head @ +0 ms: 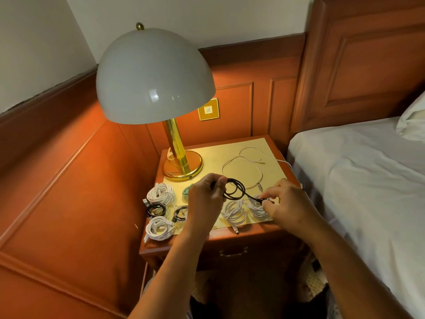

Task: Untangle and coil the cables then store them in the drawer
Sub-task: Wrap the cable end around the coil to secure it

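A black cable (234,191) hangs in loops between my hands above the nightstand (271,143). My left hand (205,199) pinches the looped part at its top. My right hand (285,203) grips the cable's free end near the plug. Coiled white cables lie at the left (161,192), at the front left (158,227) and under my hands (233,211). Two small black coils (156,208) sit between the white ones, and a green coil (187,192) peeks out behind my left hand. A loose white cable (243,162) sprawls at the back. The drawer (233,252) below is closed.
A brass lamp (181,164) with a big white dome shade stands at the back left of the nightstand. A bed (356,180) with white sheets runs along the right. Orange wood panelling closes in the left and back.
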The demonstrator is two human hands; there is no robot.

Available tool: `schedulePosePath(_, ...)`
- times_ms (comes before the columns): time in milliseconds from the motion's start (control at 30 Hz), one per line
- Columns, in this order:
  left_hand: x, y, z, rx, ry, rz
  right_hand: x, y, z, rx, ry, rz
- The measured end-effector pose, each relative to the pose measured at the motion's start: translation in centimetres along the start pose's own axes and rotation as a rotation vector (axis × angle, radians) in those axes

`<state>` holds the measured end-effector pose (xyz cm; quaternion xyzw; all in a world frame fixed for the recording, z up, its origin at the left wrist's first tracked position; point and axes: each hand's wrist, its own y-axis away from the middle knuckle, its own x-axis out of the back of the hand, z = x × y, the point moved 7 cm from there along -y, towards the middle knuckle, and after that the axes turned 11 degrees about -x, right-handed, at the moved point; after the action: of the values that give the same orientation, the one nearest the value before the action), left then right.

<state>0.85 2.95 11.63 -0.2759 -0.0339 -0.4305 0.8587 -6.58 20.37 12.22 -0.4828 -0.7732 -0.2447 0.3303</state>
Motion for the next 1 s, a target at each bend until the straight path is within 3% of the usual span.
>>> schedulePosePath(233,0.6,0.3,0.8,0.059,0.21,0.131,-2.0,0.2,-1.6,0.215,-0.206,0.085)
schedulePosePath(433,-0.2,1.1,-0.3,0.124,0.258,0.244,-4.1,0.4,-1.0,0.046,-0.537,0.146)
schedulePosePath(733,-1.3,1.6,-1.0,0.057,0.041,0.185,-6.1,0.7,0.1,-0.192,-1.073,0.059)
schedulePosePath(1000,-2.3,1.8,-1.9,0.122,0.089,0.08,-8.5,-0.2,0.4,-0.415,-1.615,-0.323)
